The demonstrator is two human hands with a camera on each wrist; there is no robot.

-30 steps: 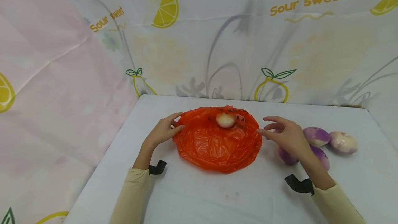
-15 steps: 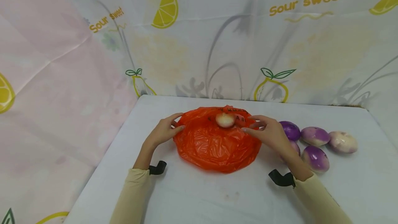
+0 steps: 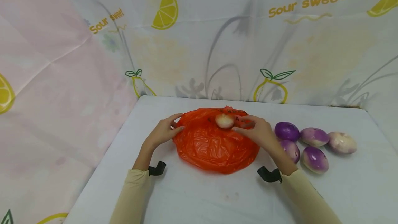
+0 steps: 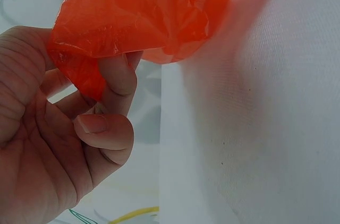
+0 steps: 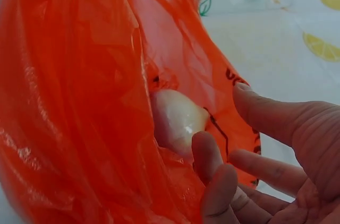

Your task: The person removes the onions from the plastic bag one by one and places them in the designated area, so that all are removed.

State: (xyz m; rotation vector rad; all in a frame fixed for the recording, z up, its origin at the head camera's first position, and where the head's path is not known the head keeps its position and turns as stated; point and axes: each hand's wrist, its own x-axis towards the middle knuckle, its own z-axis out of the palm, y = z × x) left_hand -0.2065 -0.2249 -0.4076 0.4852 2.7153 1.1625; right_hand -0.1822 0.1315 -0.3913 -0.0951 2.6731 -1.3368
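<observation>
A red plastic bag (image 3: 214, 148) lies on the white table with its mouth spread. One white-and-pale-purple turnip (image 3: 225, 121) rests in its mouth, near the back rim. My left hand (image 3: 161, 132) holds the bag's left edge; in the left wrist view the red film (image 4: 133, 17) runs between its curled fingers. Over the bag's right side reaches my right hand (image 3: 260, 133), fingers apart and loosely bent, fingertips right beside the turnip. Seen from the right wrist, thumb and fingers stand spread around a gap, with the turnip (image 5: 178, 120) just beyond the fingertips.
Several purple-and-white turnips sit in a group at the right: a deep purple one (image 3: 286, 131), a paler one (image 3: 342, 142) farthest right, and another (image 3: 315, 159) nearest the front. A printed cloth (image 3: 199, 44) with lemon pictures hangs behind the table.
My right hand has moved left from the bag's right rim to the turnip in its mouth, uncovering more of the turnips at the right. The left hand stays at the bag's edge.
</observation>
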